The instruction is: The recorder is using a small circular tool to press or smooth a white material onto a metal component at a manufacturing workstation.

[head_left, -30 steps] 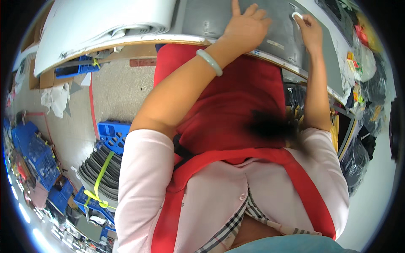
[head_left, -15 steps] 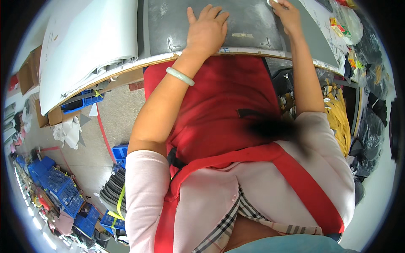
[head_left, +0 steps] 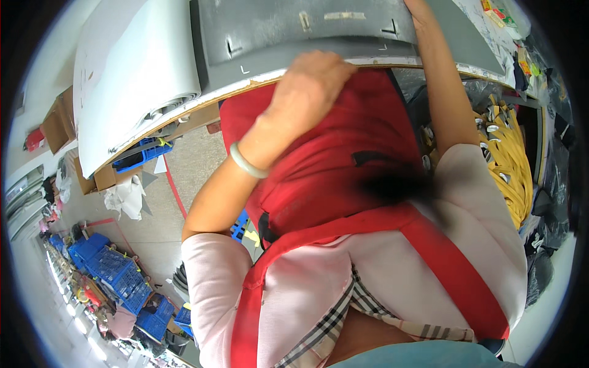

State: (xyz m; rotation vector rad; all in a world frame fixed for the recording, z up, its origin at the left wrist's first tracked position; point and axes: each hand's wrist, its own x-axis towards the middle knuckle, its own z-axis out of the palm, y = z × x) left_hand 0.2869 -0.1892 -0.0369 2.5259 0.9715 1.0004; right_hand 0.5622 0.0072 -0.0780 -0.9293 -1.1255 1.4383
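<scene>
My left hand (head_left: 311,87), a pale bangle at its wrist, is in front of the table's near edge with its fingers curled and pressed together; what they hold, if anything, is hidden. At the top edge, my right hand (head_left: 418,11) is mostly cut off and its fingers are out of sight. Between them on the table lies a dark grey template sheet (head_left: 270,30) with L-shaped slots and bits of tape. Under it is dark grey sheet material (head_left: 224,75), where small white L marks show beyond the template's near edge.
A large white roll of sheet (head_left: 138,55) lies on the table at left. Yellow strips (head_left: 506,165) hang below the table at right, near black plastic bags (head_left: 540,270). Cardboard boxes (head_left: 59,122), crumpled white paper (head_left: 124,196) and blue crates (head_left: 116,273) are at left.
My left hand has come off the template toward me and its fingers have curled. The template has shifted away, baring white marks. My right hand, which held a small white piece, has moved mostly out of view.
</scene>
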